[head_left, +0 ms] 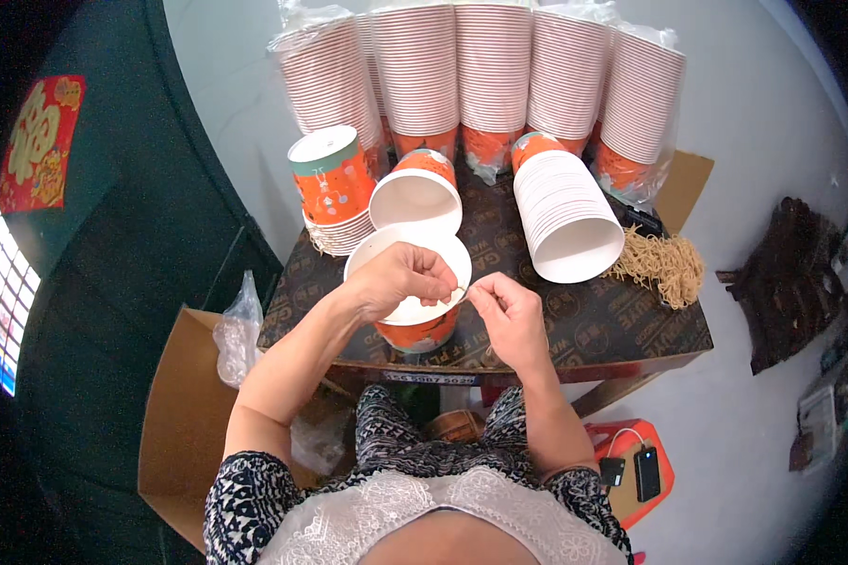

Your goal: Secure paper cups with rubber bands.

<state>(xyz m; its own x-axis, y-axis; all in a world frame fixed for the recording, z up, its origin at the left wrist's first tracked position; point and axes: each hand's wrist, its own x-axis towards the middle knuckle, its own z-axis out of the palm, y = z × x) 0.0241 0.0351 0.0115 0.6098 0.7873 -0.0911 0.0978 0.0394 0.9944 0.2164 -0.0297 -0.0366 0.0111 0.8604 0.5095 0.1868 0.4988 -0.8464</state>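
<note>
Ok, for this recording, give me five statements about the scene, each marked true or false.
1. The left hand and right hand are far apart. False: these hands nearly meet at the rim of the nearest cup.
2. The big tan bundle lies at the table's left end. False: the big tan bundle is near its right end.
3. The large sideways stack opens toward the person. True.
4. The tall stacks are all unwrapped. False: clear plastic covers some tall stacks.
5. A cardboard box stands left of the person. True.

Wide fisheye view from the head, facing down, hands [398, 281] near
</note>
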